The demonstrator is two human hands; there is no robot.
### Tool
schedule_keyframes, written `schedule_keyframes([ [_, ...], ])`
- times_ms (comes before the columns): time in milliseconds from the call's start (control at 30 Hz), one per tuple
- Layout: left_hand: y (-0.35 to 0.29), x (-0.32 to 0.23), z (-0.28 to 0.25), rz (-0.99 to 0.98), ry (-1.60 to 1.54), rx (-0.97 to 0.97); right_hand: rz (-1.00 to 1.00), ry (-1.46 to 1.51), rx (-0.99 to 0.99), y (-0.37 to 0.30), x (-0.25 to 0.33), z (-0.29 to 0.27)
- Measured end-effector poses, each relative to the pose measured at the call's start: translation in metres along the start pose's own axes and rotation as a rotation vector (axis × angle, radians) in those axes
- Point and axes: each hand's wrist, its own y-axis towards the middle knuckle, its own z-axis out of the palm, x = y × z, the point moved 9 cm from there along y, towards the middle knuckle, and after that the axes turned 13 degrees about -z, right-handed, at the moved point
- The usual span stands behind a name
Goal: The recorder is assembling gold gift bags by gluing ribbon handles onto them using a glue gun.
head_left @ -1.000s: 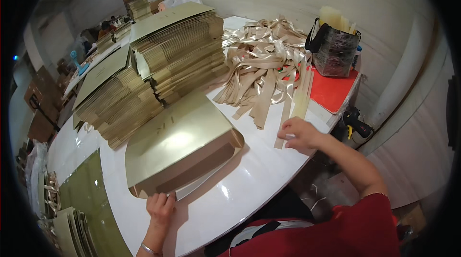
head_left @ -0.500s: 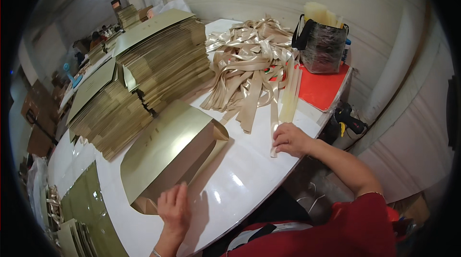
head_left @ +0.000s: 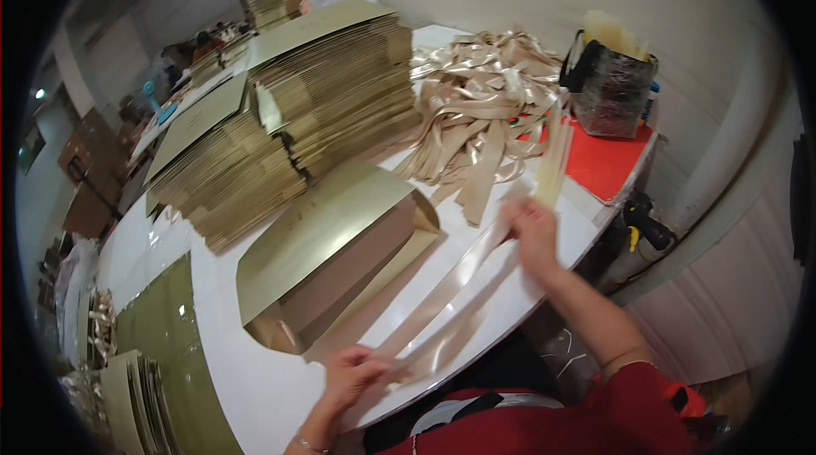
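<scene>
A champagne-coloured satin ribbon (head_left: 466, 272) stretches slantwise over the white table between my two hands. My left hand (head_left: 350, 377), near the table's front edge, is closed on one end of it. Higher up and to the right, my right hand (head_left: 532, 236) pinches the ribbon too, slightly blurred. A second stretch of ribbon hangs below the first, by the table edge. Left of the ribbon lies a gold paper bag (head_left: 327, 238), its mouth gaping toward me, untouched by either hand.
Tall stacks of flat gold bags (head_left: 331, 81) stand behind the open bag. A tangled ribbon heap (head_left: 484, 107) lies at the back, beside pale yellow sticks (head_left: 552, 162), a red sheet (head_left: 605, 162) and a plastic-wrapped holder (head_left: 610, 90). A black glue gun (head_left: 648, 226) hangs off the right edge.
My right hand has lifted a ribbon from the table. My left hand has moved from beside the bag's mouth and now grips the ribbon's other end. The whole view has shifted.
</scene>
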Motion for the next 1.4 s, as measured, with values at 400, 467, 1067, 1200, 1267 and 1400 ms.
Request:
schedule_keyframes([
  [400, -0.092, 0.063, -0.192, 0.009, -0.324, -0.528, 0.335, 0.151, -0.271, -0.017, -0.058, -0.036],
  [467, -0.099, 0.06, -0.2, 0.178, -0.387, -0.732, 0.348, 0.13, -0.234, -0.014, -0.058, -0.028],
  [1067, -0.058, 0.022, -0.085, -0.075, 0.03, -0.512, 0.014, -0.627, -0.522, 0.232, -0.049, -0.16],
  [1200, -0.046, -0.004, -0.036, 0.311, 0.67, -0.532, -0.024, -0.246, -0.281, 0.216, 0.01, -0.072],
  [1267, -0.052, -0.029, -0.019, 0.44, 0.898, -0.63, -0.16, -0.103, -0.064, 0.167, 0.081, -0.013],
  [1400, -0.073, -0.072, 0.002, 0.658, 1.056, -0.748, -0.148, -0.04, 0.348, 0.075, 0.128, 0.069],
])
